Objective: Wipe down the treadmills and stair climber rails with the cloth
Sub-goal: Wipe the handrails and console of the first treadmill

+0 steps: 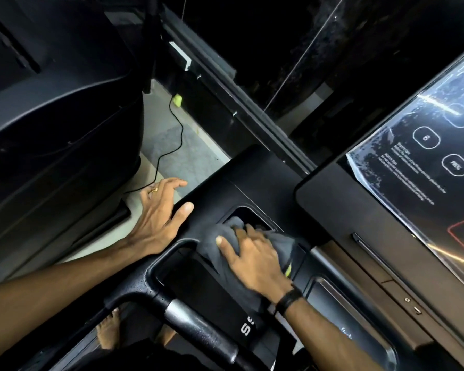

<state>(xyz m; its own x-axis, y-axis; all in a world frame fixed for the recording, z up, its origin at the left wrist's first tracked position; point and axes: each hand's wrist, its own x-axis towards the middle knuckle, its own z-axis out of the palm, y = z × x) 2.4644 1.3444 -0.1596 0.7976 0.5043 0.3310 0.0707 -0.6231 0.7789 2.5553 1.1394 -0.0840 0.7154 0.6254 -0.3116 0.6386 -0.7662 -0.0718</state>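
The grey cloth [227, 243] lies bunched on the treadmill console [252, 183], half pushed into the small recessed pocket [248, 213] just below the middle of my view. My right hand [255, 259] presses it down from above: thumb stretched out flat across the fabric toward nine o'clock, the other fingers bent and digging the cloth into the pocket at twelve o'clock of my knuckles. My left hand [160, 215] sits at nine o'clock of the cloth, holding nothing, fingers spread and draped over the console's outer edge while the thumb lies on top, bracing me.

At five o'clock of the cloth the black handlebar [196, 326] with its silver sensor band runs down toward my bare foot [109, 334]. At two o'clock is the big screen [426, 156], covered in wrinkled plastic film. At eleven o'clock a thin black cable [172, 145] trails over the pale floor [172, 156] between this machine and the neighbouring one [51, 103].

I judge I am cleaning the pocket, with the rails left to do. The risks: the wad may only skim the pocket's corners; a loose tail could snag on the pocket rim; a wide sweep toward two o'clock might catch the film and peel it; leaning hard on my left hand at the very edge could let it slip off.
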